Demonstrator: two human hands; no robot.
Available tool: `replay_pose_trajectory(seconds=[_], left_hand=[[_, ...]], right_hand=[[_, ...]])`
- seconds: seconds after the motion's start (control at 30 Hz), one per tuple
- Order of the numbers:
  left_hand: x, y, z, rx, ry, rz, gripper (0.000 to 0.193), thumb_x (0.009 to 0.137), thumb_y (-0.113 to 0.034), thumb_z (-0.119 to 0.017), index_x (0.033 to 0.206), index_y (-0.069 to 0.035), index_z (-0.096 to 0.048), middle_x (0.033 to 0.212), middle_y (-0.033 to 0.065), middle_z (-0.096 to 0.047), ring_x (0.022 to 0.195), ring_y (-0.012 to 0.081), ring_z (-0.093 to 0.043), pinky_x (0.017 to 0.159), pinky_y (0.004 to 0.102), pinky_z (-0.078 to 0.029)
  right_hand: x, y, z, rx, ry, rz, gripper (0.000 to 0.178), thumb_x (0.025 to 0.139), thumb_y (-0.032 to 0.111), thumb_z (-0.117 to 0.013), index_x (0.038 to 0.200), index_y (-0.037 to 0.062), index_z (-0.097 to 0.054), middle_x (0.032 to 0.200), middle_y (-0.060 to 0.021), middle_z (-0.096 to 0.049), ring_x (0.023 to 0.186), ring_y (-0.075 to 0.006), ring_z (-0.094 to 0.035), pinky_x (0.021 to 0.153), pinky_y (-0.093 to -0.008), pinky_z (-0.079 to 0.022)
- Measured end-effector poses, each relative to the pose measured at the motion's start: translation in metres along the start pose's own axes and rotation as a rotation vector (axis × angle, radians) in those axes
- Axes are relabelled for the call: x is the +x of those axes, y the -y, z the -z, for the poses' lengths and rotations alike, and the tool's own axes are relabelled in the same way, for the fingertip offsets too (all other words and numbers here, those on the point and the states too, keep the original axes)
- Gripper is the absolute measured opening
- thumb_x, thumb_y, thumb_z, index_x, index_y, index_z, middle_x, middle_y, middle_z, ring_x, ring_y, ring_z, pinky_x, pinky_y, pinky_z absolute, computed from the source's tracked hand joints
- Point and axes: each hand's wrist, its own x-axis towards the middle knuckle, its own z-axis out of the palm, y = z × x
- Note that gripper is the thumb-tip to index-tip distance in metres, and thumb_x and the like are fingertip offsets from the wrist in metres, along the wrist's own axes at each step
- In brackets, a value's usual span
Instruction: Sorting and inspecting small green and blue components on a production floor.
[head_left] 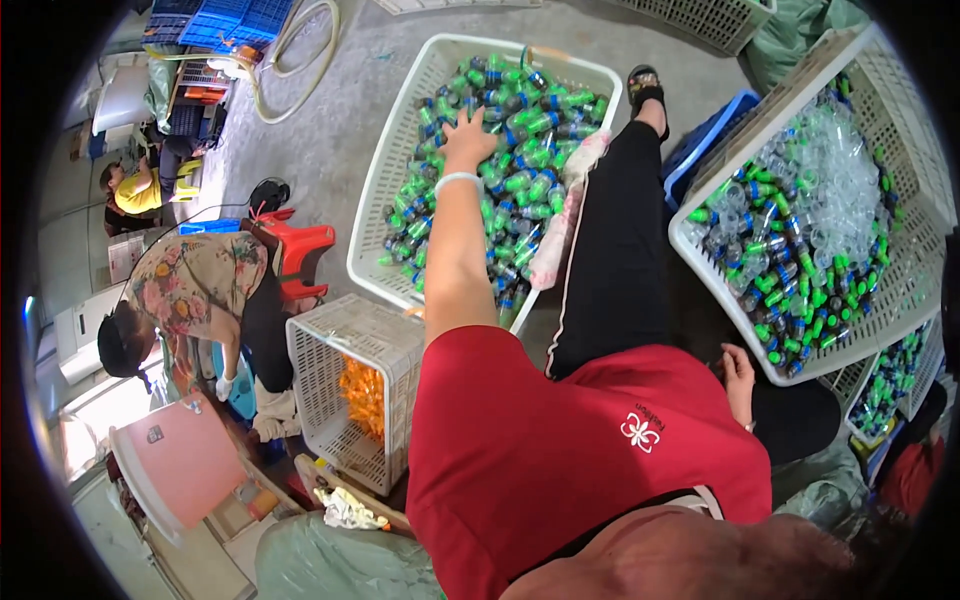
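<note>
My left hand reaches into a white slatted plastic basket, its fingers spread over a heap of small bottles. These are green and dark, with blue bands. No bottle is visibly gripped, though what lies under the palm is hidden. A pale band circles the wrist. Down by my lap, my right hand rests near my dark trousers, fingers loosely bent and seemingly holding nothing. To its upper right, a tilted white basket contains more such bottles and a pile of clear plastic pieces.
A light crate with orange pieces stands left of my arm. Beyond it are a red stool and a person bending in a floral top. Another person in yellow sits farther off. A blue crate lies beside my leg.
</note>
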Motion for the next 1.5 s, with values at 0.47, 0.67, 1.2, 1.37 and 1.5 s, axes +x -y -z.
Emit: replay_pose_trajectory(seconds=[0.47,0.67,1.2,1.37,1.5], left_hand=[[-0.153,0.065,-0.056,0.15,0.012,-0.274,0.062,0.075,-0.031,-0.062,0.135,-0.025,-0.046,0.14,0.0115,-0.042,0.124,0.0406,-0.041,0.1,0.0505,-0.04],[-0.215,0.098,-0.094,0.073,-0.001,-0.301,0.059,0.078,-0.026,-0.061,0.134,-0.016,-0.045,0.13,0.0152,-0.051,0.122,0.0414,-0.043,0.1,0.0457,-0.041],[-0.224,0.141,-0.067,-0.276,0.149,-0.188,0.035,0.089,-0.015,-0.054,0.123,-0.014,-0.059,0.131,0.0166,-0.052,0.119,0.0344,-0.049,0.1,0.0438,-0.04],[-0.248,0.127,-0.078,-0.052,-0.104,-0.295,0.042,0.087,-0.025,-0.059,0.128,-0.015,-0.055,0.132,0.0194,-0.048,0.114,0.0393,-0.051,0.097,0.0441,-0.043],[-0.267,0.098,-0.088,0.137,0.01,-0.131,0.05,0.084,-0.035,-0.062,0.13,-0.017,-0.053,0.134,0.021,-0.044,0.112,0.0417,-0.052,0.096,0.0453,-0.044]], right_hand=[[0.037,-0.001,-0.018,-0.274,0.161,0.365,0.019,0.095,0.009,-0.054,0.112,0.0059,-0.062,0.076,0.0033,-0.055,0.062,-0.0047,-0.044,0.056,-0.0196,-0.038],[0.029,-0.002,-0.018,-0.222,0.213,0.343,0.019,0.095,0.01,-0.054,0.112,0.0067,-0.062,0.077,0.0044,-0.054,0.063,-0.0045,-0.043,0.056,-0.0195,-0.037],[0.021,0.001,-0.01,-0.403,0.172,0.453,0.019,0.092,0.012,-0.056,0.109,0.0043,-0.063,0.099,-0.0122,-0.066,0.086,-0.0237,-0.065,0.075,-0.0308,-0.05],[0.018,0.008,-0.015,-0.41,0.196,0.405,0.02,0.093,0.013,-0.056,0.109,0.004,-0.062,0.102,-0.013,-0.066,0.09,-0.0266,-0.065,0.078,-0.0325,-0.05],[0.018,0.006,-0.01,-0.414,0.188,0.371,0.02,0.092,0.013,-0.056,0.108,0.0038,-0.062,0.102,-0.0137,-0.066,0.092,-0.0282,-0.065,0.079,-0.0335,-0.05]])
